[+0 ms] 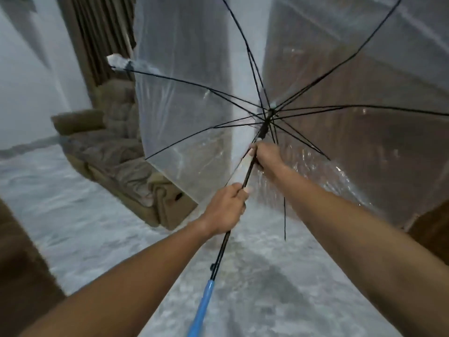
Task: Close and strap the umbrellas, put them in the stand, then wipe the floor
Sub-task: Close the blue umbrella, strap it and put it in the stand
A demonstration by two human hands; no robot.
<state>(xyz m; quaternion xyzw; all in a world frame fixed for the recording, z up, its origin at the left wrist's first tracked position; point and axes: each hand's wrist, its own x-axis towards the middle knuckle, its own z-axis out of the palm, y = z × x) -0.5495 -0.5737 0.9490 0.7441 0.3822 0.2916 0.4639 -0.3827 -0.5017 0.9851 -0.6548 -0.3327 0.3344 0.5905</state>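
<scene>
Clear plastic umbrella (189, 105) open, canopy spread wide, black ribs (170, 77) fanned out from the hub. Held tilted out in front, above the floor (73, 215), touching nothing but the two hands.

Left hand (226, 210) wrapped round the black shaft (249, 171) about midway, fingers curled tight, thumb tip showing. Right hand (267, 155) higher on the same shaft, closed round it just below the runner (263, 130).

Blue handle (202, 310) at the near end, pointing back toward the camera, clear of both hands.

Left of the canopy edge: brown sofa (114, 152) on the pale mottled floor, brown curtain (102, 40) behind and above it. Dark brown wood at lower left, too blurred to identify.
</scene>
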